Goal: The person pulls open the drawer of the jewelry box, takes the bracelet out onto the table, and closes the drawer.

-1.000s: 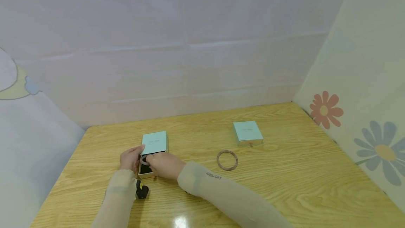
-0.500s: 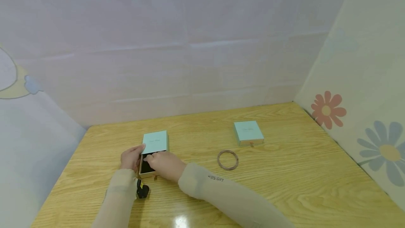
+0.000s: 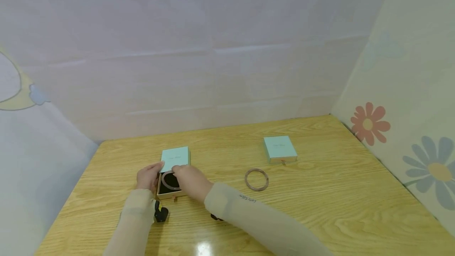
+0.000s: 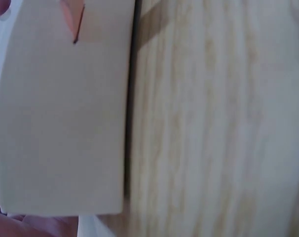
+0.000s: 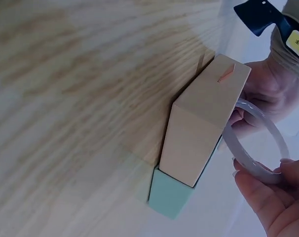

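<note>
On the left of the table, a mint jewellery box (image 3: pixel 175 159) has its black-lined drawer (image 3: pixel 170 196) pulled out toward me. My left hand (image 3: pixel 147 177) grips the box's left side, thumb near the sleeve's front edge. With thumb and fingers, my right hand (image 3: pixel 192 181) pinches a pale translucent bangle (image 5: pixel 248 159). In the right wrist view the bangle stands tilted at the drawer's open top, its far side near the drawer's edge. A ribbon tab (image 4: pixel 73 19) sticks out of the drawer front in the left wrist view.
Another bangle (image 3: pixel 246 183) lies flat on the wooden table (image 3: pixel 320 192), right of my right hand. Behind it, toward the back right, stands a second mint box (image 3: pixel 279 148), closed. A black wrist camera (image 3: pixel 161 213) sits by my left sleeve.
The bangle in my right hand, mostly hidden half a second ago, now shows as a ring over the drawer. My right hand has shifted slightly right and up; the left stays at the box.
</note>
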`<action>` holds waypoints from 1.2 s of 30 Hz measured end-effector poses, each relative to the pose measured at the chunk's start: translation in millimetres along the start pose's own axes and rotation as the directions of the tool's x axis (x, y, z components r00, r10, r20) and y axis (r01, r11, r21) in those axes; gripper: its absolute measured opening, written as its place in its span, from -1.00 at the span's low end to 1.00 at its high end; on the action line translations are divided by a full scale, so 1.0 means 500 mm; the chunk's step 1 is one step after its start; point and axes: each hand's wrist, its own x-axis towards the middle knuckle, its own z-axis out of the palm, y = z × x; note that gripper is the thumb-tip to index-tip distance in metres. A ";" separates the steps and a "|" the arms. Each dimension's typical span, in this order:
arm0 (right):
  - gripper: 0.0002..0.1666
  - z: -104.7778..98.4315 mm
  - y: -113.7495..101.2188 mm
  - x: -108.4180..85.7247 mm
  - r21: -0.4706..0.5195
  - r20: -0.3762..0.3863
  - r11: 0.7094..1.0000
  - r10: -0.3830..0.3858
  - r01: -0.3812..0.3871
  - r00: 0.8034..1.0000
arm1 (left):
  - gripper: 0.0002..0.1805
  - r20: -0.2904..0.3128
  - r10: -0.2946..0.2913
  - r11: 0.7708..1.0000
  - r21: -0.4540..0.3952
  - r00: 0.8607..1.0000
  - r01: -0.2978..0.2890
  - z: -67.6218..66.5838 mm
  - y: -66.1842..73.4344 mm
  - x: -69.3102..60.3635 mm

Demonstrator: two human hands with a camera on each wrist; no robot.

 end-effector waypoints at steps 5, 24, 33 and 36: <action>-0.78 0.002 0.017 -0.008 0.357 -0.001 0.924 0.146 -0.136 0.989 | -0.45 -0.004 0.000 1.000 -0.016 1.000 0.000 0.004 -0.003 0.004; -0.75 -0.001 0.066 -0.040 0.881 -0.021 0.442 0.394 -0.169 0.919 | -0.48 -0.037 0.030 0.999 -0.041 0.999 -0.032 0.008 0.000 -0.001; -0.74 -0.005 0.075 -0.046 0.918 -0.004 0.364 0.411 -0.160 0.911 | -0.50 -0.039 0.029 0.998 -0.060 0.999 -0.031 0.003 0.002 -0.004; -0.75 -0.006 0.076 -0.047 0.917 0.002 0.362 0.415 -0.167 0.910 | -0.50 -0.042 0.028 0.998 -0.060 0.999 -0.030 0.003 0.002 -0.004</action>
